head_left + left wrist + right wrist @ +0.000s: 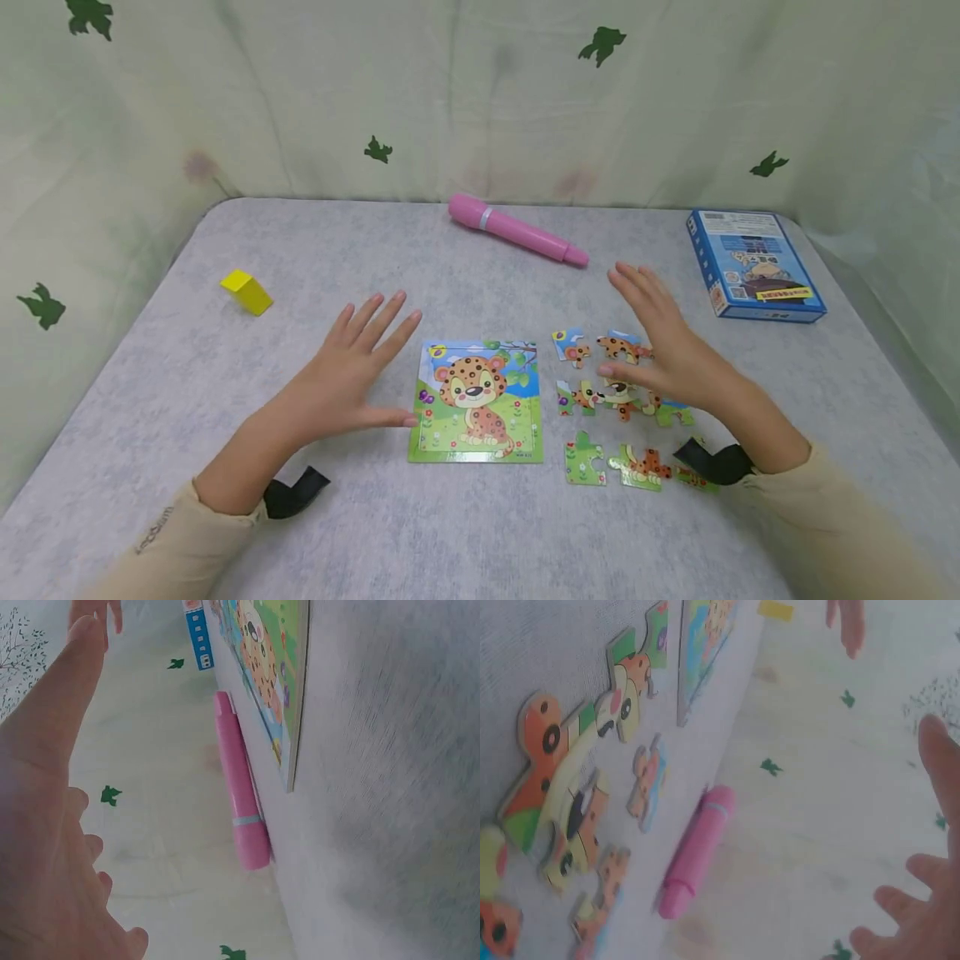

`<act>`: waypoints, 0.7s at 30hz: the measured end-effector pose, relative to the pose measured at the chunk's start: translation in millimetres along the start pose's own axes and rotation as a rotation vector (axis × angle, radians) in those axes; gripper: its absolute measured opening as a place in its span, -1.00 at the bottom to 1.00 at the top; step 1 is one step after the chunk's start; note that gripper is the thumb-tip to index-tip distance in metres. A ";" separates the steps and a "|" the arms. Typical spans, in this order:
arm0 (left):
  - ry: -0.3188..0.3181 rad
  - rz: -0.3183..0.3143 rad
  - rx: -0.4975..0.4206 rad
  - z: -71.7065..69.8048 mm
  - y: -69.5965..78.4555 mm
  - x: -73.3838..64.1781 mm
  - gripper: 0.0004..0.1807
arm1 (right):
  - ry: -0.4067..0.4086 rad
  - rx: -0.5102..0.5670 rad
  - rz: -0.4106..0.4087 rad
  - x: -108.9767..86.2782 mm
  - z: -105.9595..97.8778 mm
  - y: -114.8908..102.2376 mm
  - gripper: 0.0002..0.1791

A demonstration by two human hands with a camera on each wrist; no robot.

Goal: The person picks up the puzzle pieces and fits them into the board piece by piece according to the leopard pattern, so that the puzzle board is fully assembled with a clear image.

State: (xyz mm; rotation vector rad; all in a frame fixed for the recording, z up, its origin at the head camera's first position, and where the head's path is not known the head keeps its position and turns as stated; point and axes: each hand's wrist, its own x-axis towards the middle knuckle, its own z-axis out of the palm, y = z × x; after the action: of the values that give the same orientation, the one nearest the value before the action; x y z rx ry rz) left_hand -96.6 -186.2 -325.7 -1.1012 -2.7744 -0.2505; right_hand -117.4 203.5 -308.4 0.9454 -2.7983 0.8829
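Note:
A square puzzle board [477, 402] with a printed leopard cub lies flat between my two hands. My left hand [341, 375] hovers at the board's left side with fingers spread, its thumb over the board's edge in the head view. Over the loose puzzle pieces [584, 460] on the right is my right hand [671, 354], its fingers straight and thumb held apart. Nothing is held in either hand. Several pieces lie in rough rows, some partly hidden by the right hand and wrist. The right wrist view shows the pieces [577, 795] close up, away from the fingers.
A pink marker-shaped stick [517, 233] lies near the table's back edge. At the back right lies a blue box [757, 265]. A yellow block [247, 292] sits on the left. Behind the table [360, 533] hangs a pale curtain [300, 92] with green bird shapes.

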 end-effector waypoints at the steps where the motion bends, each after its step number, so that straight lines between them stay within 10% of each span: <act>1: 0.002 0.002 -0.028 4.0 0.7 0.7 0.21 | 0.013 0.063 0.009 2.1 2.7 2.2 0.05; 10: -0.111 -0.157 -0.348 34.1 6.5 -0.7 0.16 | 0.064 0.427 0.014 15.5 35.6 27.9 -0.23; 21: -0.224 -0.188 -0.510 45.2 -0.7 -6.8 0.04 | -0.176 0.343 0.211 16.7 54.1 55.8 -0.45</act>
State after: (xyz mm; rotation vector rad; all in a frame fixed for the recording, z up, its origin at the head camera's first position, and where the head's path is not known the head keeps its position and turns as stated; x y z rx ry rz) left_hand -95.6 -181.8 -371.2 -1.0071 -3.1107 -0.9557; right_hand -156.3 201.6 -377.7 0.8061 -2.9957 1.4100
